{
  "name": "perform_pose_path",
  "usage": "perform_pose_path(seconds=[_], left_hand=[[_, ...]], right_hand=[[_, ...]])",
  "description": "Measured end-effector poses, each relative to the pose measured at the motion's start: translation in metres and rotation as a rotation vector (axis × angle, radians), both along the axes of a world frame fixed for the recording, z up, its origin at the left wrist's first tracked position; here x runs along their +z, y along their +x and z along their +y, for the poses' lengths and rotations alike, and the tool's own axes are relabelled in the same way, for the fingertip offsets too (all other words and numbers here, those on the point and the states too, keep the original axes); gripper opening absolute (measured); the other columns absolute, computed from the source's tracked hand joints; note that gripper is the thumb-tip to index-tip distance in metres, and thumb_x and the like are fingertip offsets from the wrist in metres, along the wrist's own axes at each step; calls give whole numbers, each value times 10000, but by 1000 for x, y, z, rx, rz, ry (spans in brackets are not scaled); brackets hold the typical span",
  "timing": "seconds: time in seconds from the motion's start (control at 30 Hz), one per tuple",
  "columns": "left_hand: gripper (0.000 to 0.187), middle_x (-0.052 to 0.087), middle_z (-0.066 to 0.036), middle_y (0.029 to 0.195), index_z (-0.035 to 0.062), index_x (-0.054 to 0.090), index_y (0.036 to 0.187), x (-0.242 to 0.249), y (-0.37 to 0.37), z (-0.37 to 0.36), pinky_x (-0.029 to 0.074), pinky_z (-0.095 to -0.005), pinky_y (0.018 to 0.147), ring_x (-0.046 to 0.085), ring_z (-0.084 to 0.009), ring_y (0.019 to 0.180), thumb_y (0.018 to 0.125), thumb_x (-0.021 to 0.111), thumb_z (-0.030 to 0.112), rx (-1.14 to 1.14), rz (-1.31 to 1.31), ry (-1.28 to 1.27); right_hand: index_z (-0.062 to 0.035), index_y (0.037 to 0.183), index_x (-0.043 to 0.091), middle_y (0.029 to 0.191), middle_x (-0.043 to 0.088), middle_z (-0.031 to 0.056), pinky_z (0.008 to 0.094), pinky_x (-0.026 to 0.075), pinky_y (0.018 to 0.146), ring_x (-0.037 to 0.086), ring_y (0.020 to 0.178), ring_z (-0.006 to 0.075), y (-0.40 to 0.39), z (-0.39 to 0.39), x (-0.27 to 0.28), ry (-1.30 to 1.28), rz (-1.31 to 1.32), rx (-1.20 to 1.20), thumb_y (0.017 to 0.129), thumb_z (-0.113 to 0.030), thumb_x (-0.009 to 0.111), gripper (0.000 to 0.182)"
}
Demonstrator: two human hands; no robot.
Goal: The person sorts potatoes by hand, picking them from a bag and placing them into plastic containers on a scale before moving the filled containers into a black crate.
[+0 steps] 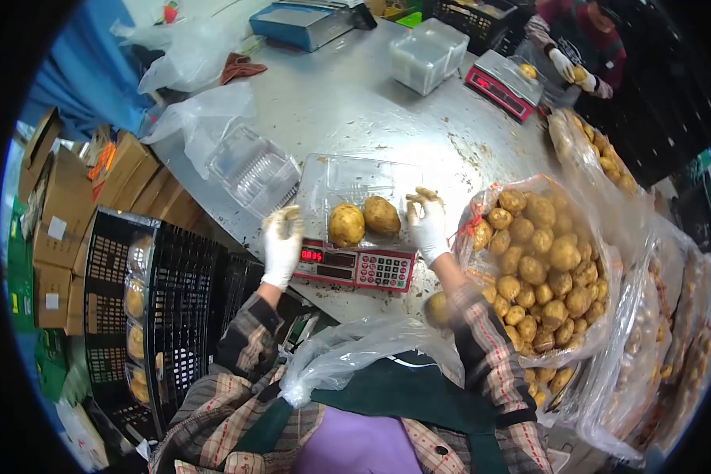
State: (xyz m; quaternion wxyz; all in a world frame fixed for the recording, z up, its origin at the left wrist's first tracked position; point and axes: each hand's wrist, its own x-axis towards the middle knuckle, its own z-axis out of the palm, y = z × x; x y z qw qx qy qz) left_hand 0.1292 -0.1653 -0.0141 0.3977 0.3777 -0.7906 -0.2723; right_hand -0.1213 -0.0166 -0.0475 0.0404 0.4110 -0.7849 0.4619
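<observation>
1. the left hand [283,246], in a white glove, is by the left side of a clear plastic box [314,207]. its fingers look loosely spread.
2. the right hand [428,227], in a white glove too, is by the box's right side. its fingers look loosely spread; i cannot tell if either hand touches the box.
3. two big potatoes, a left potato [347,226] and a right potato [382,215], lie side by side in the box.
4. the box sits on a red scale [355,270] with buttons and glowing red numbers, on a shiny metal table [347,107].
5. near the left hand is another clear box [253,170].
6. a see-through bag [613,272] full of potatoes [541,272] is right of the right hand.
7. far back, a stack of clear boxes [428,57] is near a second red scale [501,84].
8. a co-worker [577,47] in white gloves stands beside that scale.
</observation>
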Motion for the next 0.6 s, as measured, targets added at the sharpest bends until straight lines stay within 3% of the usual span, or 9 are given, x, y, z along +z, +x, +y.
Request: perform_pose_path(seconds=[0.1,0.13,0.2,0.27,0.3,0.4,0.53,0.57,0.6], left_hand=[[163,630,-64,918,14,624,1039,-31,59,-20,460,-286,802,587,-160,851,897,555,56,101,185,262],[173,621,-48,903,3,611,1058,-36,73,-18,465,-268,780,585,-134,834,905,537,40,102,262,394],[183,605,-28,862,4,599,1073,-44,94,-8,462,-234,733,579,-106,778,915,507,12,113,291,457],[181,606,-26,840,12,605,1065,-47,100,3,461,-227,714,577,-97,758,916,503,4,106,330,554],[174,608,-10,777,40,621,1049,-46,98,11,470,-223,659,571,-91,693,944,487,74,112,332,560],[162,571,-13,701,20,606,1047,-36,83,27,415,-198,537,505,-67,592,952,487,74,32,369,680],[190,572,-19,700,28,582,1099,-25,56,36,397,-193,518,488,-62,561,965,489,127,-90,293,848],[264,610,-59,746,41,550,1155,-27,50,36,424,-212,536,524,-97,570,980,474,223,-176,258,934],[365,641,-108,855,47,517,1195,-31,44,34,497,-259,610,609,-163,660,988,440,338,-249,346,1152]], right_hand=[[-65,1014,672,1058,631,164,397,431,927,568,1017,318,-30,-5,-5,81,-27,-66,813,-144,639,218],[-30,1023,651,990,646,159,364,481,836,612,926,262,-37,-13,-6,164,36,-84,850,-189,636,235],[-5,1087,605,952,648,117,305,504,734,612,832,173,-48,-31,2,232,-690,-32,884,-243,621,313],[6,1154,556,962,637,77,256,499,668,581,784,110,-60,-55,-25,135,-703,10,913,-246,593,350],[-6,1171,543,993,634,68,259,504,666,573,756,125,-69,-67,-46,24,-781,69,922,-210,579,325],[-7,1176,532,1026,624,76,270,512,668,573,775,138,-75,-89,-62,-108,-849,127,927,-182,570,307],[5,1309,433,1125,597,115,324,506,842,595,971,219,-52,-77,-9,-329,-1006,209,937,-209,553,446],[15,1320,432,1175,580,153,345,474,923,564,1074,233,-46,-68,4,-420,-977,309,941,-229,544,464],[16,1311,442,1181,579,155,341,470,926,563,1073,227,-41,-55,18,-379,-929,327,940,-219,547,452]])
